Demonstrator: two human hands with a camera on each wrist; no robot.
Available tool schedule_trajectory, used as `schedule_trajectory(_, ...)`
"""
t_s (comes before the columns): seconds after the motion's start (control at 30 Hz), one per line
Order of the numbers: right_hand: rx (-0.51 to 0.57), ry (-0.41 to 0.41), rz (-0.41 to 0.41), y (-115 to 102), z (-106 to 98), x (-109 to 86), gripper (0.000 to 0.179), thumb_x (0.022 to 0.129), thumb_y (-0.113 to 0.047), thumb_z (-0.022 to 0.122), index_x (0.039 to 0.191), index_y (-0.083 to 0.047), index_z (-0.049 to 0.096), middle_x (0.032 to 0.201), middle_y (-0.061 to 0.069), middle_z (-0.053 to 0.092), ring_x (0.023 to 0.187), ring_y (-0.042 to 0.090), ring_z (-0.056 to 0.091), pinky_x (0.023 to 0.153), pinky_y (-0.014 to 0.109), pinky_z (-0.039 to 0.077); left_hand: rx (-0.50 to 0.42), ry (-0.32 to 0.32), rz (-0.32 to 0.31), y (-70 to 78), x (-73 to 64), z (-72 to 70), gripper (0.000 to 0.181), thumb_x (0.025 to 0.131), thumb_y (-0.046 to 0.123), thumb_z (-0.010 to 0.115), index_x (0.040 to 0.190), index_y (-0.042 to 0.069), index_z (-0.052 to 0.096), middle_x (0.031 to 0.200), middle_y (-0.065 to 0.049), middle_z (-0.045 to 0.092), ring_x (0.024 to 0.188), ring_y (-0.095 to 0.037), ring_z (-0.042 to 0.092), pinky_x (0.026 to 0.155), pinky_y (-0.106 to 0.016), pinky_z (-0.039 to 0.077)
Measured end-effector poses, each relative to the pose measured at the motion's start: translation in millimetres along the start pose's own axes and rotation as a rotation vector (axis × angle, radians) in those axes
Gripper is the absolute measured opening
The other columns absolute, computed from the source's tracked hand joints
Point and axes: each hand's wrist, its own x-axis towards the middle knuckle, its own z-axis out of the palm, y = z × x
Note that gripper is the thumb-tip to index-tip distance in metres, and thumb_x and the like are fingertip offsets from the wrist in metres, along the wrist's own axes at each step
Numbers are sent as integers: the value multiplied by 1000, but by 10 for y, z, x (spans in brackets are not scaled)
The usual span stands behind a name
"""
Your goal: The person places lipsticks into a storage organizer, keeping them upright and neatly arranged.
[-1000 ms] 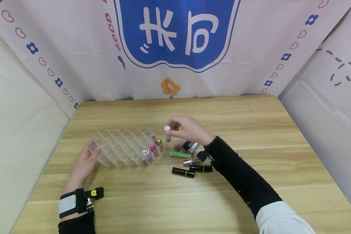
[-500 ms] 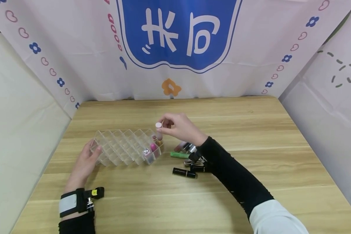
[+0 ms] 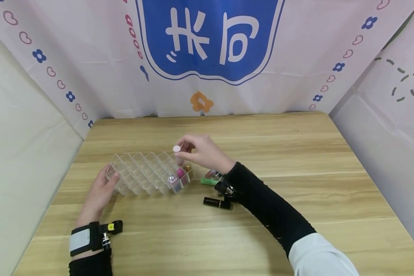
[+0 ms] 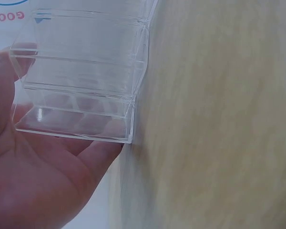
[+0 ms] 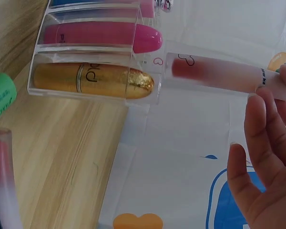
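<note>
At the table's left, a clear diamond-celled lipstick organizer (image 3: 138, 174) stands with its left end in the grip of my left hand (image 3: 98, 188). The left wrist view shows fingers around that clear end. My right hand (image 3: 203, 151) pinches a lip gloss tube (image 5: 219, 76) by its pale pink cap (image 3: 177, 149), above the organizer's far right cells. Its frosted body shades to red at the bottom, which lies just above the cell openings. Along the right end sit a gold lipstick (image 5: 97, 78), a bright pink tube (image 5: 93, 37) and a silver-topped one (image 3: 173, 179).
Right of the organizer lie a black lipstick tube (image 3: 217, 203) and a green tube (image 3: 209, 181). Several more tubes are partly hidden by the black right sleeve (image 3: 262, 203). A printed white cloth (image 3: 172, 96) hangs behind the table (image 3: 179, 237).
My right hand has carried the lip gloss leftward, from beside the organizer to over its far right cells. The left hand and organizer have stayed in place.
</note>
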Motion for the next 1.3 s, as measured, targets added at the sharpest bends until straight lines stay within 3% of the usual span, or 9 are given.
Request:
schedule_trajectory(0.37, 52, -53, 71, 11, 102, 51, 22, 90, -16, 71, 111, -10, 66, 88, 0, 73, 77, 6, 66, 72, 23, 58, 14, 1, -3, 12, -9, 6, 74, 105, 48, 34, 159, 12, -1, 164, -23, 4, 146, -55, 12, 111, -75, 18)
schedule_trajectory(0.67, 11, -90, 79, 41, 170, 49, 19, 92, -19, 70, 109, -12, 66, 88, 0, 74, 78, 5, 66, 71, 15, 54, 31, 6, -5, 17, -9, 12, 72, 105, 48, 33, 159, 13, 0, 164, -23, 4, 146, -55, 12, 110, -75, 18)
schedule_trajectory(1.3, -39, -163, 130, 71, 267, 58, 20, 92, -21, 70, 109, -13, 66, 87, -2, 74, 74, 4, 66, 68, 15, 54, 4, 5, 18, 39, -34, 3, 74, 104, 47, 35, 159, 10, 1, 164, -23, 5, 145, -56, 13, 111, -74, 19)
